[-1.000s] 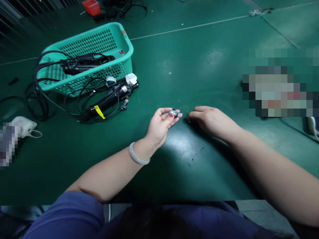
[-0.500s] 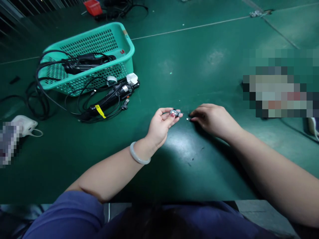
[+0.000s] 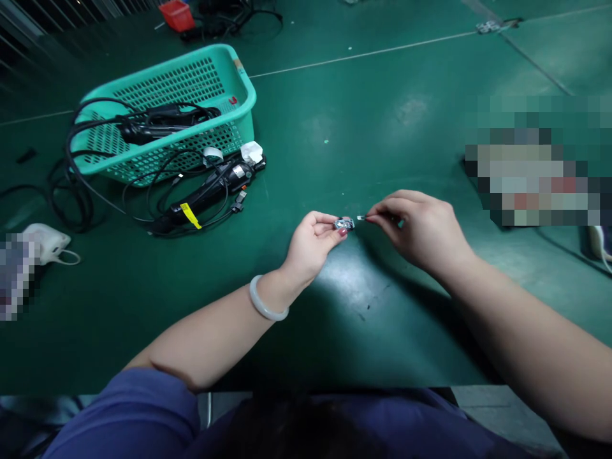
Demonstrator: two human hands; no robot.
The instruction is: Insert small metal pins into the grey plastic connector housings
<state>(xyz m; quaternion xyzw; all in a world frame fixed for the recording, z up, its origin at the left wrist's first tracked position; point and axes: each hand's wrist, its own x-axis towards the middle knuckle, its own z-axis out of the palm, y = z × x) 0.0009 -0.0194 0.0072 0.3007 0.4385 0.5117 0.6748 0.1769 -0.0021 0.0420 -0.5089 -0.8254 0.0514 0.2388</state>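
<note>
My left hand [image 3: 313,245] pinches a small dark and silver part [image 3: 343,224] between thumb and fingertips, just above the green table [image 3: 335,127]. A pale bangle [image 3: 265,301] circles that wrist. My right hand [image 3: 421,229] is raised off the table, and its thumb and forefinger pinch a tiny metal piece [image 3: 362,218]. The tip of that piece sits a finger's width to the right of the part in my left hand. Whether the two touch I cannot tell.
A teal plastic basket [image 3: 191,95] holding a black corded tool stands at the back left. In front of it lies another black tool [image 3: 210,188] with a yellow label and tangled cables. A white object [image 3: 48,242] lies at the left edge. A red bin [image 3: 176,14] sits far back.
My right hand lifted off the table with the tiny metal piece and moved left toward my left hand. My left hand shifted slightly right and down with its part.
</note>
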